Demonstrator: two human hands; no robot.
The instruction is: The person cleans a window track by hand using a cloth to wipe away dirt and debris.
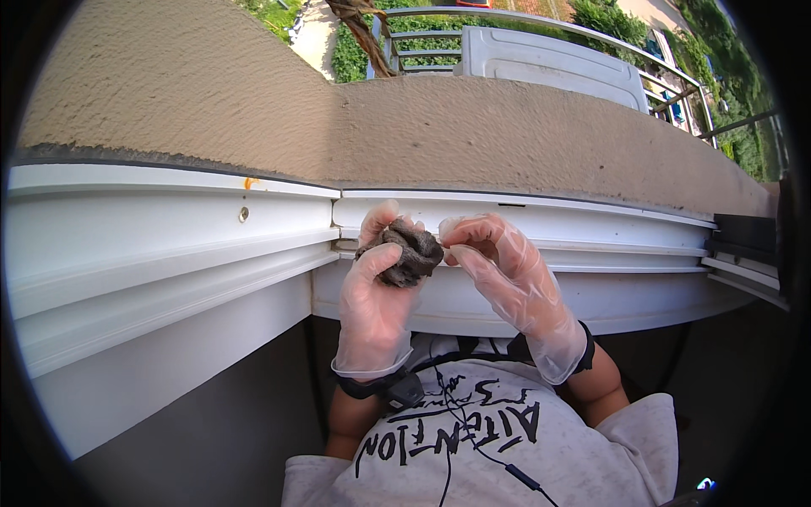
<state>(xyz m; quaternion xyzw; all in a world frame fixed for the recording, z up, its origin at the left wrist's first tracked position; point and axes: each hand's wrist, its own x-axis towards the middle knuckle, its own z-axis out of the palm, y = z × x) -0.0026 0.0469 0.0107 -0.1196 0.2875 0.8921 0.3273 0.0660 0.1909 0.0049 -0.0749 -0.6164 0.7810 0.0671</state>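
My left hand (380,298), in a clear plastic glove, holds a crumpled dark grey cloth (412,253) between thumb and fingers. The cloth looks damp and bunched up. Just to its right is my right hand (513,272), gloved the same way, with thumb and fingers curled towards the cloth's edge. Whether these fingertips pinch the edge or only come close to it is not clear. Both hands are above a white window frame (621,244) with raised track rails, near its inner corner.
Another white frame section (158,253) runs off to the left, with a screw hole and an orange stain. Beyond the frame lies a rough tan outer ledge (507,136). Past it are a metal railing (424,35) and a white panel (551,63). A dark cable (475,443) hangs over my shirt.
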